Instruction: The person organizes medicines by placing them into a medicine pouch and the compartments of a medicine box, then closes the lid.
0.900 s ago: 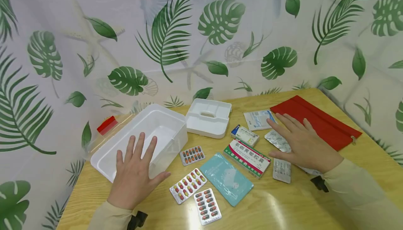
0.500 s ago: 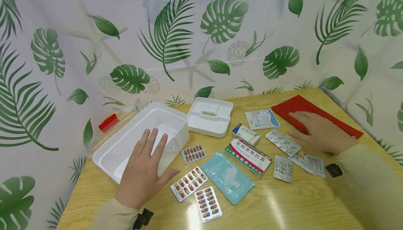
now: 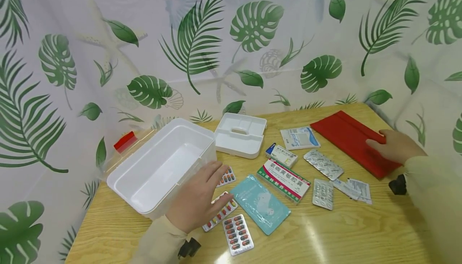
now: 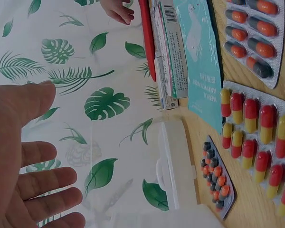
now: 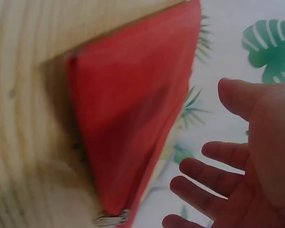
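In the head view my left hand (image 3: 198, 195) hovers at the white plastic box's (image 3: 164, 165) near side, overlapping two capsule blister packs, one red-and-yellow (image 3: 222, 215). Its fingers are extended with nothing between them, as the left wrist view confirms. My right hand (image 3: 398, 147) is over the right end of a flat red zip pouch (image 3: 350, 141). In the right wrist view its fingers are spread and apart from the pouch, whose metal zip pull (image 5: 112, 220) shows at one corner. A third capsule blister pack (image 3: 238, 234) lies below the left hand.
Between the hands lie a teal packet (image 3: 260, 204), a green-and-white medicine box (image 3: 284, 179), a smaller box (image 3: 283, 155) and silver blister packs (image 3: 323, 163). Sachets (image 3: 361, 189), a surgical packet (image 3: 299, 137) and a white handled tray (image 3: 240, 145) are also on the wooden table.
My left hand has moved right from over the box to the capsule packs. My right hand has shifted right, past the silver blister packs, to the pouch's far right end.
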`<action>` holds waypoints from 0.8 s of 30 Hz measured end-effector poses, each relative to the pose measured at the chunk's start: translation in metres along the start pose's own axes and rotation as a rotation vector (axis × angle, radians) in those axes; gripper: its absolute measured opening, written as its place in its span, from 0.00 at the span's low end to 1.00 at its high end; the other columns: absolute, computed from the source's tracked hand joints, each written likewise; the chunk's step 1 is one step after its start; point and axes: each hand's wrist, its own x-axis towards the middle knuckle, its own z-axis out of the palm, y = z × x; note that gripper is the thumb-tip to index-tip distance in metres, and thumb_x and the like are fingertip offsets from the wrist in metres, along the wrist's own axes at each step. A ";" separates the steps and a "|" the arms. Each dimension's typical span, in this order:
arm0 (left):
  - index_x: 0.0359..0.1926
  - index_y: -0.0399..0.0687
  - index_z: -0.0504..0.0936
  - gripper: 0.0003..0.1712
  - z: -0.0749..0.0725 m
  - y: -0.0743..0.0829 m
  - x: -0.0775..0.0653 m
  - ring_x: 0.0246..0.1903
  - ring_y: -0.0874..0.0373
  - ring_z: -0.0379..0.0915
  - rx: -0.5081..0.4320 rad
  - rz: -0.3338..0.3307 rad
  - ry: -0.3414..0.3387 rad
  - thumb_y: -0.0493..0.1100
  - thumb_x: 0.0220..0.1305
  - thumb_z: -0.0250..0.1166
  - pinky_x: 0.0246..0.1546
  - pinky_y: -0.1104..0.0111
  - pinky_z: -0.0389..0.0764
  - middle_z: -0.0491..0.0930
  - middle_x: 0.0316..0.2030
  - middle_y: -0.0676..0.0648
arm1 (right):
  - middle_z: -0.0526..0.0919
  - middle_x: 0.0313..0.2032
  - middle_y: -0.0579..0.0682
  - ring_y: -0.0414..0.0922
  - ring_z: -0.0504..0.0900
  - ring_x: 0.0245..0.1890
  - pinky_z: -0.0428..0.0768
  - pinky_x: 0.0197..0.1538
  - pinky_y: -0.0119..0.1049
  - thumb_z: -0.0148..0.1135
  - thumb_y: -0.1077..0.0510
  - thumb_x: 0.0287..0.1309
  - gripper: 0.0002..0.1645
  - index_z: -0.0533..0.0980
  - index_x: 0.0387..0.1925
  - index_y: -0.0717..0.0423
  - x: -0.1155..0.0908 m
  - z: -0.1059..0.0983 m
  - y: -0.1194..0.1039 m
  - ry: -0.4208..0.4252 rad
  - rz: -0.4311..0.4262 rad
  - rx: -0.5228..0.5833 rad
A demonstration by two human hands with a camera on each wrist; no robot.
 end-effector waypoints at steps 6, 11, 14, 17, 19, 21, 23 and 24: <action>0.61 0.38 0.73 0.33 0.011 0.002 0.007 0.56 0.51 0.71 -0.023 0.004 -0.027 0.54 0.61 0.66 0.56 0.63 0.73 0.75 0.56 0.42 | 0.75 0.33 0.70 0.60 0.75 0.30 0.76 0.35 0.53 0.49 0.30 0.61 0.54 0.61 0.50 0.85 0.002 0.011 0.023 -0.025 0.022 -0.004; 0.60 0.39 0.74 0.32 0.016 0.003 0.013 0.55 0.52 0.73 -0.030 0.008 -0.005 0.55 0.62 0.65 0.54 0.64 0.75 0.76 0.54 0.43 | 0.73 0.38 0.77 0.65 0.75 0.35 0.75 0.40 0.58 0.49 0.24 0.56 0.66 0.54 0.55 0.89 0.003 0.019 0.028 -0.050 0.082 -0.010; 0.59 0.39 0.74 0.31 0.018 0.005 0.016 0.53 0.53 0.73 -0.035 0.011 0.008 0.54 0.62 0.65 0.52 0.64 0.76 0.77 0.53 0.44 | 0.69 0.43 0.82 0.68 0.73 0.38 0.74 0.42 0.60 0.49 0.20 0.51 0.72 0.51 0.57 0.90 0.001 0.023 0.029 -0.067 0.122 -0.021; 0.60 0.40 0.74 0.32 0.018 0.006 0.019 0.52 0.53 0.74 -0.040 -0.002 0.000 0.55 0.62 0.64 0.52 0.66 0.76 0.77 0.52 0.44 | 0.68 0.43 0.82 0.69 0.72 0.38 0.75 0.39 0.59 0.49 0.18 0.48 0.74 0.51 0.57 0.89 -0.001 0.026 0.028 -0.059 0.172 -0.034; 0.61 0.40 0.73 0.32 0.018 0.006 0.021 0.52 0.54 0.74 -0.048 -0.009 0.001 0.54 0.63 0.64 0.51 0.66 0.76 0.77 0.52 0.44 | 0.67 0.43 0.82 0.70 0.70 0.39 0.74 0.39 0.60 0.50 0.17 0.46 0.76 0.52 0.58 0.89 -0.002 0.026 0.026 -0.042 0.201 -0.041; 0.61 0.40 0.73 0.32 0.018 0.006 0.021 0.52 0.53 0.74 -0.054 -0.018 0.001 0.54 0.62 0.65 0.51 0.66 0.76 0.77 0.52 0.44 | 0.68 0.42 0.81 0.71 0.69 0.39 0.73 0.38 0.60 0.51 0.16 0.44 0.75 0.54 0.57 0.87 -0.002 0.026 0.025 -0.012 0.216 -0.051; 0.61 0.40 0.73 0.32 0.018 0.007 0.022 0.52 0.54 0.74 -0.060 -0.032 -0.004 0.55 0.62 0.64 0.52 0.66 0.76 0.77 0.53 0.44 | 0.69 0.41 0.81 0.71 0.69 0.38 0.73 0.36 0.59 0.53 0.17 0.43 0.73 0.57 0.55 0.87 -0.001 0.024 0.023 0.014 0.225 -0.059; 0.61 0.40 0.73 0.33 0.019 0.007 0.022 0.52 0.54 0.74 -0.064 -0.038 -0.006 0.55 0.62 0.65 0.52 0.66 0.76 0.77 0.53 0.44 | 0.69 0.40 0.80 0.71 0.69 0.37 0.74 0.35 0.58 0.55 0.18 0.43 0.72 0.60 0.53 0.87 -0.001 0.022 0.022 0.023 0.232 -0.054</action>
